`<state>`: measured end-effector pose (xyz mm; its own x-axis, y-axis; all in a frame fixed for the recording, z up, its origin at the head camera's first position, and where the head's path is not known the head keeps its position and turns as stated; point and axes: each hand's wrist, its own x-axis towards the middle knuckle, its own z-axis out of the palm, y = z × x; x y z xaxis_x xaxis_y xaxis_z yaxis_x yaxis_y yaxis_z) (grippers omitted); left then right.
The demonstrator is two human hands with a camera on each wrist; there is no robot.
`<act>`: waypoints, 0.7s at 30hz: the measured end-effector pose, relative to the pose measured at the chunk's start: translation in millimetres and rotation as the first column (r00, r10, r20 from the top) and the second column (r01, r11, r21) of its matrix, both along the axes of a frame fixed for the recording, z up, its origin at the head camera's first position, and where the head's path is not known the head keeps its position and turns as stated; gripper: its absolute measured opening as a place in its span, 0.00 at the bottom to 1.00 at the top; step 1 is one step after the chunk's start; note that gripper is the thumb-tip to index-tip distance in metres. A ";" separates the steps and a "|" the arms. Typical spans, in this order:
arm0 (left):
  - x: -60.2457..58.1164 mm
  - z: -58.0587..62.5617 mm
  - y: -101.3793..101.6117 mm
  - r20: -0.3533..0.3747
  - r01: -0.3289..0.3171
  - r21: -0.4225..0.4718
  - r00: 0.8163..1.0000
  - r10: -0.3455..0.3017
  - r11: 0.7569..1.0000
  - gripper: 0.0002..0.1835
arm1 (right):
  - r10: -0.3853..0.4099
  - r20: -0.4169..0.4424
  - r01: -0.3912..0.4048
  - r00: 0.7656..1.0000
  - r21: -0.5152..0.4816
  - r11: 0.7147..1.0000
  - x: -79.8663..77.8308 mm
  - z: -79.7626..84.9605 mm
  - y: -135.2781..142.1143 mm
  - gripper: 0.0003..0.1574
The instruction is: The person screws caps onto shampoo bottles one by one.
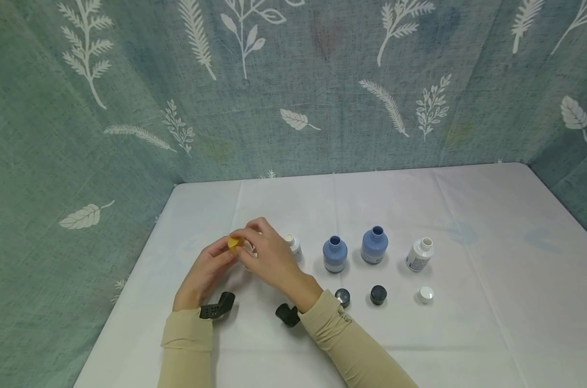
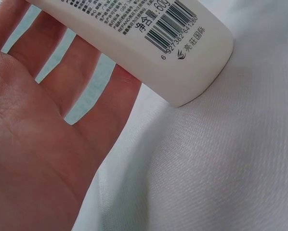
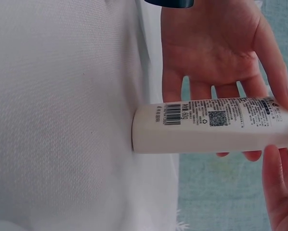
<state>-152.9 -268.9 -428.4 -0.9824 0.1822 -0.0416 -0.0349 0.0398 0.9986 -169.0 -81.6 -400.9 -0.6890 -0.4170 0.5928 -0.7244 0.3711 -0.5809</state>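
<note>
A white bottle (image 3: 211, 137) with a printed label and barcode stands on the tablecloth, topped by a yellow cap (image 1: 234, 244). My left hand (image 1: 208, 269) holds it, fingers behind the body and thumb near the top, as the right wrist view shows. From the other side my right hand (image 1: 276, 261) pinches at the cap; its fingertips are partly cut off in the right wrist view. The left wrist view catches the bottle's lower end (image 2: 182, 62) beside the left palm (image 2: 28, 144). In the head view the hands hide most of the bottle.
Right of the hands stand an uncapped white bottle (image 1: 294, 249), two open blue bottles (image 1: 335, 254) (image 1: 374, 245) and another open white bottle (image 1: 420, 255). Nearer lie two black caps (image 1: 342, 297) (image 1: 378, 295) and a white cap (image 1: 425, 295). A leaf-patterned curtain (image 1: 293, 91) hangs behind.
</note>
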 end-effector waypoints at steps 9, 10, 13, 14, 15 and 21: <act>-1.0 -0.3 0.4 0.019 -0.006 0.012 1.000 0.006 1.000 0.22 | -0.006 -0.013 0.007 1.000 0.029 1.000 -0.6 0.4 0.1 0.16; -1.2 -0.9 0.1 0.017 -0.004 0.014 1.000 0.003 1.000 0.22 | -0.007 -0.015 0.008 1.000 0.038 0.999 -0.4 0.5 0.1 0.17; -1.1 -1.8 -0.2 0.014 -0.001 0.017 1.000 0.001 1.000 0.22 | -0.013 -0.022 0.014 1.000 0.061 0.998 0.1 1.2 0.0 0.17; -1.1 -1.9 -0.3 0.013 -0.001 0.017 1.000 0.001 1.000 0.22 | -0.016 -0.022 0.017 1.000 0.064 0.998 0.3 1.3 -0.2 0.18; -1.1 -1.9 -0.4 0.012 -0.001 0.015 1.000 0.001 1.000 0.22 | -0.019 -0.022 0.020 1.000 0.067 0.998 0.4 1.4 -0.3 0.18; -0.5 -0.7 0.3 0.010 -0.003 0.008 1.000 0.003 1.000 0.21 | -0.030 -0.016 0.031 0.999 0.077 0.997 0.9 1.7 -0.6 0.18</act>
<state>-153.4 -268.6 -429.1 -0.9825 0.1795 -0.0501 -0.0451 0.0318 0.9985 -168.1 -82.2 -399.2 -0.6933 -0.4410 0.5700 -0.7206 0.4366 -0.5387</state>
